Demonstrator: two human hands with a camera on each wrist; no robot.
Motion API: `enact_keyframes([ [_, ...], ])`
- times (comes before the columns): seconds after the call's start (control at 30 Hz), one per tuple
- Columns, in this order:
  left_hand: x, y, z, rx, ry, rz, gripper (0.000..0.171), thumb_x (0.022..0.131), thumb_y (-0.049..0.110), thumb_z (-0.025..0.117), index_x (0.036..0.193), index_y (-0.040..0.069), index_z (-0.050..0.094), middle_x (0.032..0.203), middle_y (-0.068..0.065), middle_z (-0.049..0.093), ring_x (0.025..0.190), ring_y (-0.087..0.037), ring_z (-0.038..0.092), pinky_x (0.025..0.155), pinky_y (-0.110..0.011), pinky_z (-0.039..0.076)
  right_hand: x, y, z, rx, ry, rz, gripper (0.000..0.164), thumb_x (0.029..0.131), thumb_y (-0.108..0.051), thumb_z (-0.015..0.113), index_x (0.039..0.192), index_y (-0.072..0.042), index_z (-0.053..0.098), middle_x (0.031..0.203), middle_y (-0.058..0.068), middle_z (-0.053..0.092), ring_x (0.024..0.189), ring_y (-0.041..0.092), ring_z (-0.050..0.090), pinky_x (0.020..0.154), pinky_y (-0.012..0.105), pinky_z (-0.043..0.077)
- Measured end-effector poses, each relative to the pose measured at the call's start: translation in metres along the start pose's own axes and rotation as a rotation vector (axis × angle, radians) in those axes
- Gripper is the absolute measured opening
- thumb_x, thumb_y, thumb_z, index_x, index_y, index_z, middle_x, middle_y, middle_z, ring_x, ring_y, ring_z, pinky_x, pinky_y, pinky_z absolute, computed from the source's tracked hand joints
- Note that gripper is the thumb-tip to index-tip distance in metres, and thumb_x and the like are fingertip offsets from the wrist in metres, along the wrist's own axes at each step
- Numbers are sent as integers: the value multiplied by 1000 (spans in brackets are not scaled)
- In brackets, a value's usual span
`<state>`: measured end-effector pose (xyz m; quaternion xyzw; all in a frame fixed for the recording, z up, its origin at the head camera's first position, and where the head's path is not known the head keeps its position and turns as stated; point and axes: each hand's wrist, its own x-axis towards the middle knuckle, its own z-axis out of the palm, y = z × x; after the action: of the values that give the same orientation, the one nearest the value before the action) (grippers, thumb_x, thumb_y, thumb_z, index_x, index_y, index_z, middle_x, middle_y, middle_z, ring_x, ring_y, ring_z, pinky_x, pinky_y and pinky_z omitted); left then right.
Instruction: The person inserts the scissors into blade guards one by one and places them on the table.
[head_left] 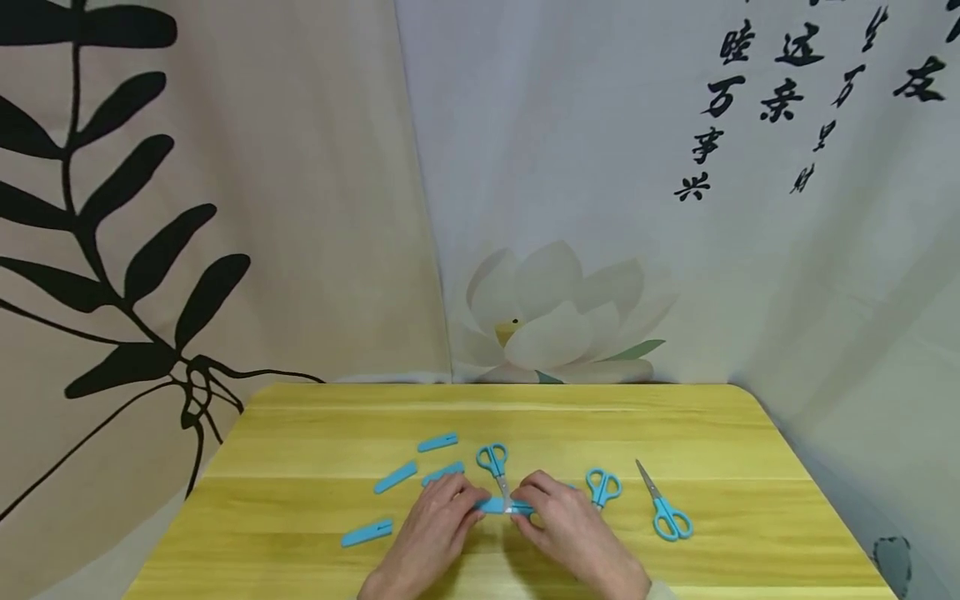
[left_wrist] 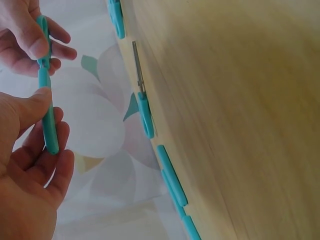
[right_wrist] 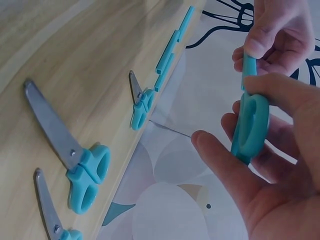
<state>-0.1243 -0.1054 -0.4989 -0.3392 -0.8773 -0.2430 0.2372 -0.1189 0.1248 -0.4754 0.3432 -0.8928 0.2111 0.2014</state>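
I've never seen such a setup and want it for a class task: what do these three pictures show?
There is no robot, just a person working bare-handed. A head-worn camera took the wide view; one on each wrist took the close views. The left hand pinches a blue cover; the right hand holds scissors by the handle. These two meet end to end; how far one sits inside the other is hard to tell. More scissors and more covers lie on the table.
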Motion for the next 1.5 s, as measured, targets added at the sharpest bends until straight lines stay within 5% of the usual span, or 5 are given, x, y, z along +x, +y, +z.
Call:
enact_keyframes([
  [1.0,1,2,5,2,26,69,18,87,10,83,101,17,74,94,9,58,85,-6,52,79,-26,51,1,2,7,33,74,-68,17,83,-11,88,96,-11,77,100,-5,66,75,1,63,63,9,49],
  [1.5,-10,-4,-1,-48,-69,71,17,90,12,81,105,17,75,93,11,56,83,-5,51,77,-26,50,-7,3,12,120,-40,-37,15,88,-15,85,100,-11,76,104,-5,67,83,2,64,69,13,52],
])
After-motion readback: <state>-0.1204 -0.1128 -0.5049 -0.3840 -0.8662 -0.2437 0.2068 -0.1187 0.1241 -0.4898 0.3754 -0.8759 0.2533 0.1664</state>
